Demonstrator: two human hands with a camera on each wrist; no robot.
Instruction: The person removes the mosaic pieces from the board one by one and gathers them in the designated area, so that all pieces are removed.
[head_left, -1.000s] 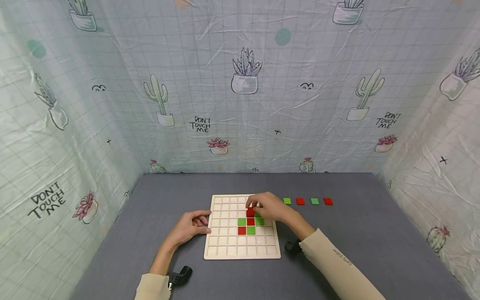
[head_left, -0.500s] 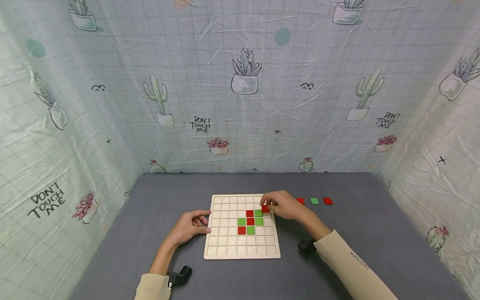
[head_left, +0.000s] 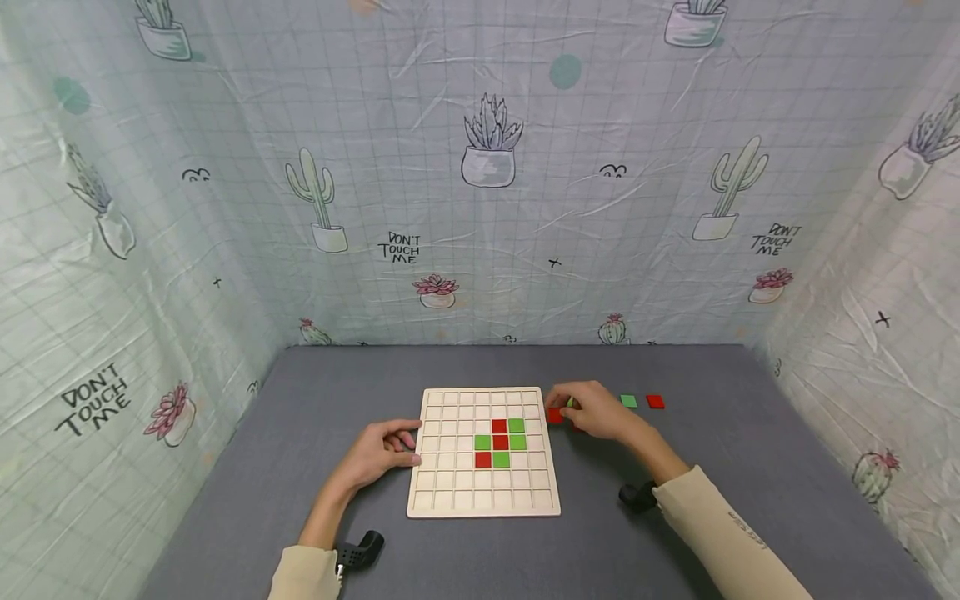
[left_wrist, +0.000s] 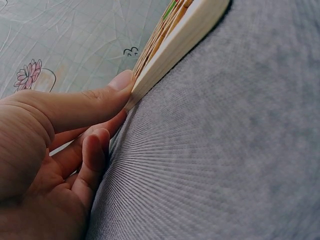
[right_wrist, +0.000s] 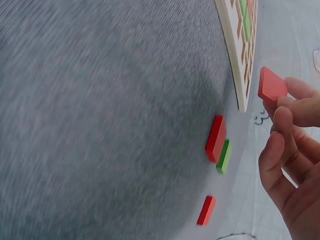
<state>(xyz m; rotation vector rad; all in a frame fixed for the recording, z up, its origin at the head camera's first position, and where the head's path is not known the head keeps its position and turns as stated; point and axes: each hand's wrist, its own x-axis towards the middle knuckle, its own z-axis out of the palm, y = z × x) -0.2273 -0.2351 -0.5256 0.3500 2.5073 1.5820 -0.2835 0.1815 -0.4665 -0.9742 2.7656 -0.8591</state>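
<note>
A light wooden grid board [head_left: 446, 504] bears several red and green square tiles in its cells, right of its middle. My left hand [head_left: 371, 456] rests at the board's left edge, with thumb and index finger spread along it. In the left wrist view, the left thumb [left_wrist: 85, 107] touches the corner of the board [left_wrist: 187, 37]. Just beyond the board's right edge, my right hand [head_left: 596, 410] pinches a red tile [head_left: 555, 415]. The right wrist view shows that red tile [right_wrist: 271, 85] raised between the fingertips of the right hand [right_wrist: 295, 135].
On the grey table [head_left: 337, 375], a green tile [head_left: 628, 401] and a red tile [head_left: 656, 402] lie right of my right hand. Another green tile [head_left: 571, 402] is partly hidden by its fingers. A patterned cloth [head_left: 555, 208] hangs behind and at both sides.
My right hand has moved right from above the board's cells to past its right edge, still holding the red tile. A red tile beneath its path is uncovered. My left hand stays put.
</note>
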